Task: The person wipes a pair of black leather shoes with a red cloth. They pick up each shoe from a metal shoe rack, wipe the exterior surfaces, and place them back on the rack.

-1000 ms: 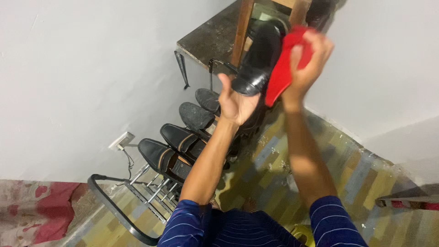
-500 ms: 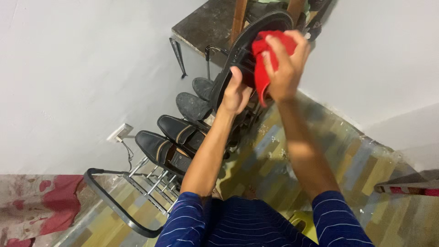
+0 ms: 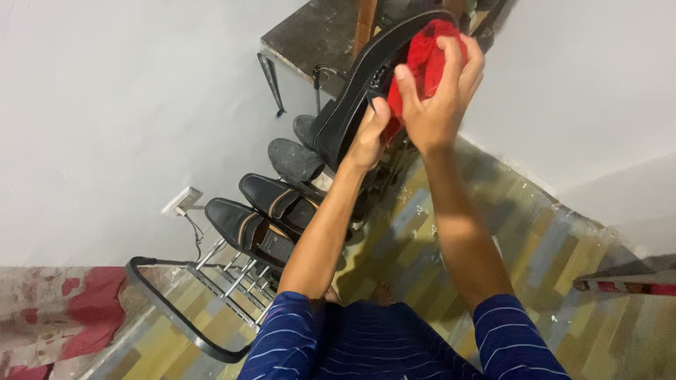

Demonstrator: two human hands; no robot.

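Observation:
My left hand (image 3: 368, 138) grips a black leather shoe (image 3: 352, 105) by its heel end and holds it up on its side, sole edge toward the left. My right hand (image 3: 434, 98) is closed on a red cloth (image 3: 421, 62) and presses it against the shoe's upper. Both forearms reach forward from blue striped sleeves at the bottom of the view.
A metal shoe rack (image 3: 211, 281) stands below the hands along the white wall. On it sit a pair of black loafers (image 3: 262, 218) and two dusty grey shoes (image 3: 297, 159). A dark table (image 3: 310, 39) with wooden legs is at the top. A wall socket (image 3: 180, 200) is at left.
The shoe has turned from pointing toe-down to lying on its side in my left hand. My right hand moved the red cloth from the shoe's outer right side onto its upper.

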